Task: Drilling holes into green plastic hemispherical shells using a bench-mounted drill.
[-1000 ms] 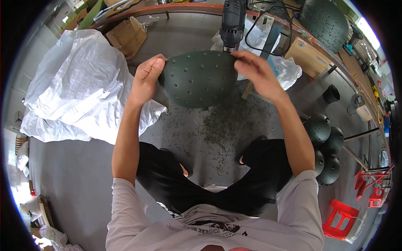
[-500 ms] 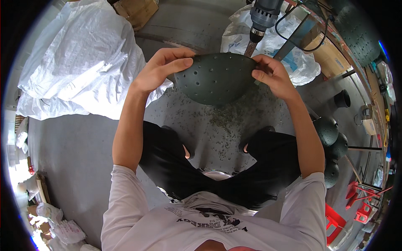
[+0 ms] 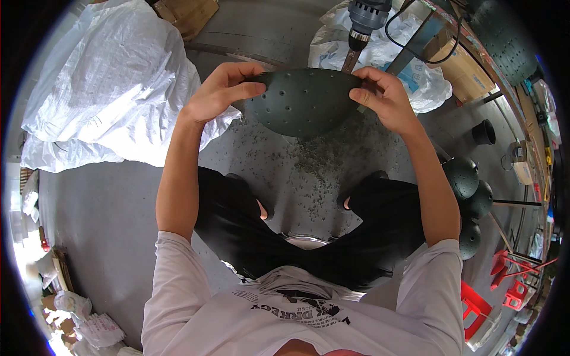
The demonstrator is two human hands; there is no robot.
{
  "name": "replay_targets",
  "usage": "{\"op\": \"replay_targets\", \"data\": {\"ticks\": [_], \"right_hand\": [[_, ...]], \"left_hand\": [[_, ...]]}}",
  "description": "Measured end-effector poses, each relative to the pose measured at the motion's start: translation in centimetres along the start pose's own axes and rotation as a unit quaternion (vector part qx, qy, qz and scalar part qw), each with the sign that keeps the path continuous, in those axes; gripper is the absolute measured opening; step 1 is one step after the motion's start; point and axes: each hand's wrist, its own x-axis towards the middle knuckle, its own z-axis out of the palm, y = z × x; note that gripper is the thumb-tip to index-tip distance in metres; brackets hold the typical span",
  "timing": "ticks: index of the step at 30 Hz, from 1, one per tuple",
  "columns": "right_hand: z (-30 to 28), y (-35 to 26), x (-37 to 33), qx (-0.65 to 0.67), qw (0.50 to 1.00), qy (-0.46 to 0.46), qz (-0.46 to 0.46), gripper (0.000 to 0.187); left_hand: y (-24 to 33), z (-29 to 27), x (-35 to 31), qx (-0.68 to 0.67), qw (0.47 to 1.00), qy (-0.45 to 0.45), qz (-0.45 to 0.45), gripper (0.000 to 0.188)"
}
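Together, the left hand (image 3: 215,98) and right hand (image 3: 389,102) pinch the two ends of a dark green, dotted shell (image 3: 306,105) near a gray drill (image 3: 368,16).

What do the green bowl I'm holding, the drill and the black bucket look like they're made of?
Green bowl: probably hard plastic with a low sheen, its colour even and surface smooth between holes; paint is possible. Drill: apparently matte plastic, grey and ribbed, plus a metal collar, silvery and shiny. Black bucket: likely plain plastic, uniformly dark, though too small to be sure.
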Motion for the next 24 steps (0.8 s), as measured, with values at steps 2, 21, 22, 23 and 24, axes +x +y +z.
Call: {"op": "replay_targets", "data": {"ticks": [2,21,22,23,24], "right_hand": [[-0.1,-0.3,-0.1,0.002,1.000,0.014,-0.002,0.043],[0.1,-1.4,-0.3,0.031,0.999,0.012,-0.024,0.033],[0.1,-1.5,-0.3,0.053,0.998,0.001,-0.020,0.030],[0.0,-1.6,-0.3,0.074,0.997,-0.009,-0.016,0.029],[-0.1,-1.7,-0.3,0.074,0.997,-0.009,-0.017,0.029]], "left_hand": [[-0.3,0.0,0.1,0.006,1.000,0.002,-0.002,0.021],[-0.8,-0.1,0.3,0.009,0.998,0.035,0.043,0.024],[-1.0,-0.3,0.3,0.010,0.998,0.034,0.043,0.024],[-1.3,-0.6,0.4,-0.010,0.998,0.028,0.056,0.026],[-1.5,-0.8,0.3,-0.030,0.997,0.022,0.070,0.028]]}}
